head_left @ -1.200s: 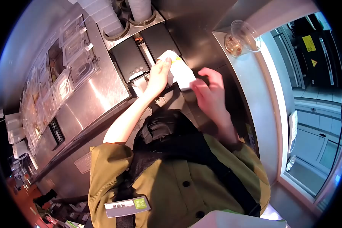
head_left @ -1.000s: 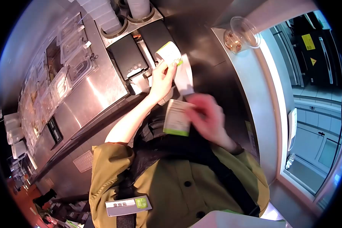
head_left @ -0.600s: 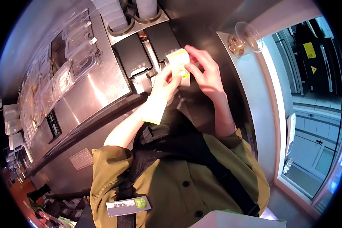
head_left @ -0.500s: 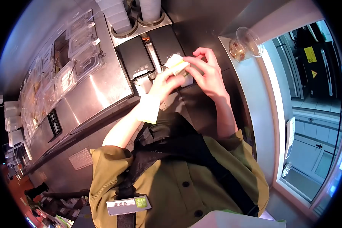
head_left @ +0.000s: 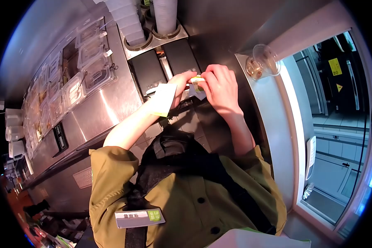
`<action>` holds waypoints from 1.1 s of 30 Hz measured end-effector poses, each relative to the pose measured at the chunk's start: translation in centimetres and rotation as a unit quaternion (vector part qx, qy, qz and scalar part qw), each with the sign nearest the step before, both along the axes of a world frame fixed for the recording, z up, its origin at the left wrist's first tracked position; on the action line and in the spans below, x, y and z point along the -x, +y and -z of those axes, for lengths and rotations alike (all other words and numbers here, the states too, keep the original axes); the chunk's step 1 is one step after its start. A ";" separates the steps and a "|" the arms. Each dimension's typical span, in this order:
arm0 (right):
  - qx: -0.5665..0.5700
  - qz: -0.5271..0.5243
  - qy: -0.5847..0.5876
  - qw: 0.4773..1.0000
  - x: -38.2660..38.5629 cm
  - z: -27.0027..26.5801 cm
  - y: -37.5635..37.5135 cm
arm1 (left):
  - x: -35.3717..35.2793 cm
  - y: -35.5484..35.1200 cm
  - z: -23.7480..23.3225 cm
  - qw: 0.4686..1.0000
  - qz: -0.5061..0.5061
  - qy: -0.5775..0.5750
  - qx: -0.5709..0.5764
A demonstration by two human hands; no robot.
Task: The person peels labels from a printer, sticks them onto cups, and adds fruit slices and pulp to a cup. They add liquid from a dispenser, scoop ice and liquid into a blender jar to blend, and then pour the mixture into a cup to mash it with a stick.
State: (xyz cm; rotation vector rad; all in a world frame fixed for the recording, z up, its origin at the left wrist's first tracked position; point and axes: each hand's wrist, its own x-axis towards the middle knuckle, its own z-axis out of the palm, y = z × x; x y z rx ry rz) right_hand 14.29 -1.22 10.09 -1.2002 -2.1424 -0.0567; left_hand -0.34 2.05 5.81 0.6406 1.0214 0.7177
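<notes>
Left hand: its closed fingers (head_left: 191,75) meet the near end of the yellow-green-edged label; the exact grip is partly hidden.
Right hand: the hand (head_left: 223,91) is bent at the knuckles, with thumb and forefinger pinching the same label.
Yellow-green-edged label: a small piece (head_left: 198,78) between the two hands, toward 12 o'clock in the view; its print is too small to read.
White label: a larger sheet (head_left: 164,99) lies over the back of the left hand and wrist, toward 11 o'clock, with a green-tinted lower edge.
Label printers: two black box-shaped units, the left printer (head_left: 146,71) and the right printer (head_left: 181,57), stand side by side just beyond the hands, between 11 and 12 o'clock.
Cup stacks: white cups (head_left: 165,17) sit in round holders behind the printers, also between 11 and 12.
Surface: the stainless steel counter (head_left: 96,113) carries clear lidded containers (head_left: 97,77) at 10 o'clock and a small black device (head_left: 60,138) near 9.
Clear cup: it (head_left: 255,68) stands on the ledge (head_left: 277,103) between 1 and 2 o'clock.
Clothing: olive shirt (head_left: 175,206), with a name badge (head_left: 139,218) at 7 o'clock.
</notes>
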 end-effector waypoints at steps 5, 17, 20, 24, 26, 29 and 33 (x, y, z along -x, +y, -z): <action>0.005 0.015 -0.022 1.000 1.2 -0.5 0.5 | 1.8 2.5 -2.1 0.989 0.130 0.017 0.060; 0.328 -0.064 0.272 0.902 1.9 -1.6 3.5 | 4.7 7.3 -0.1 0.959 0.233 -0.079 0.140; 0.374 -0.064 0.283 0.881 2.1 -1.5 3.6 | 5.0 7.9 1.5 0.947 0.260 -0.128 0.139; 0.385 -0.045 0.266 0.882 2.8 -1.3 3.4 | 5.0 7.1 0.7 0.954 0.228 -0.134 0.139; 0.376 -0.035 0.258 0.889 3.0 -1.1 3.3 | 5.4 7.1 0.6 0.946 0.257 -0.135 0.145; 0.354 -0.020 0.256 0.899 3.4 -0.8 3.5 | 5.9 7.2 0.7 0.939 0.282 -0.140 0.137; 0.352 -0.006 0.262 0.899 4.1 -1.6 3.7 | 6.2 7.3 1.2 0.942 0.276 -0.129 0.144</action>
